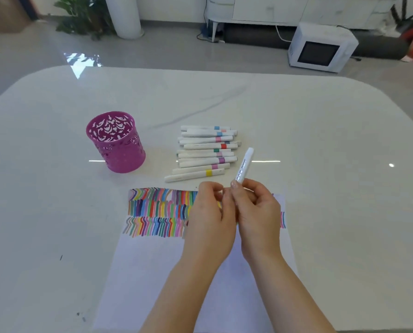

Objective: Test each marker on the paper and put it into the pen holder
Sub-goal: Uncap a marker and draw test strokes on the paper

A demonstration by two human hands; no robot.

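Note:
My right hand [256, 212] grips a white marker [244, 165] that points up and away over the paper [152, 272]. My left hand [210, 217] is curled against its lower end; what its fingers pinch is hidden. The paper's top part carries rows of coloured strokes. A pile of several white markers [205, 152] with coloured bands lies just beyond the paper. To the left of the pile stands the purple pen holder [119, 145], with nothing seen inside.
The white glossy table [320, 140] has rounded far corners. Beyond it on the floor are a white microwave [320, 48], a potted plant [85, 15] and a white cabinet.

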